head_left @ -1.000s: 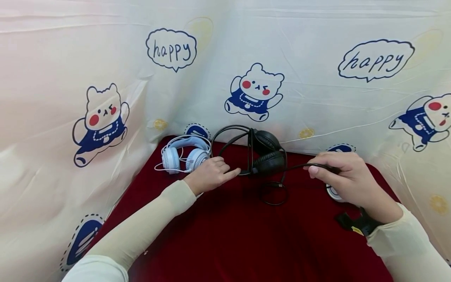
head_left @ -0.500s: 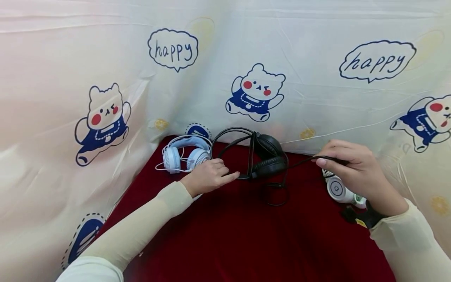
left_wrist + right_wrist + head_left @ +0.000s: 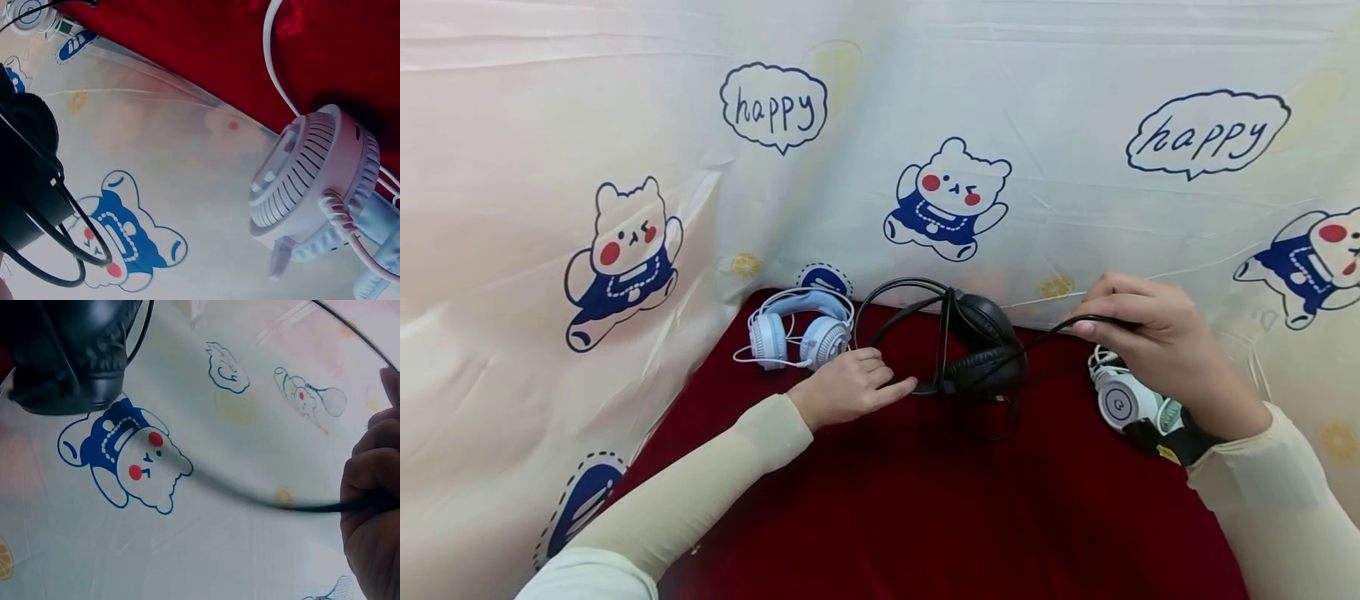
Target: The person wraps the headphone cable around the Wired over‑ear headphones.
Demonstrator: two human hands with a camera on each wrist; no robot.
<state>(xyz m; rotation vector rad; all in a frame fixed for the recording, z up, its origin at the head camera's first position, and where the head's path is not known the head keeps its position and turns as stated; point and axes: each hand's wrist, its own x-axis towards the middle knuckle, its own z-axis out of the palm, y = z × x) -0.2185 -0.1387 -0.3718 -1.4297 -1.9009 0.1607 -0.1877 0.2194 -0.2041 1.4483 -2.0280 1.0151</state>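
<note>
Near the middle of the head view, a black headset [image 3: 985, 367] with padded ear cups is by my left hand [image 3: 846, 387]. The left fingers curl at the near side of its headband, with the thumb toward an ear cup. On the right, my right hand [image 3: 1157, 333] pinches the headset's black cable [image 3: 1052, 331] between thumb and fingers, raised above the cloth. In the right wrist view the cable [image 3: 250, 499] runs from the fingers toward the headset [image 3: 81, 356]. Part of the cable hangs in a loop below the ear cups.
White and light-blue headphones [image 3: 769, 340] rest left of the black headset, close behind my left hand. White headphones [image 3: 1118, 402] lie partly hidden under my right wrist. A dark red cloth [image 3: 925, 508] covers the table; a printed curtain [image 3: 1045, 100] stands behind and along the sides.
My right hand has risen with the cable, uncovering more of the white headphones at right. The black headset has shifted slightly right and nearer. My left hand stays almost in place.
</note>
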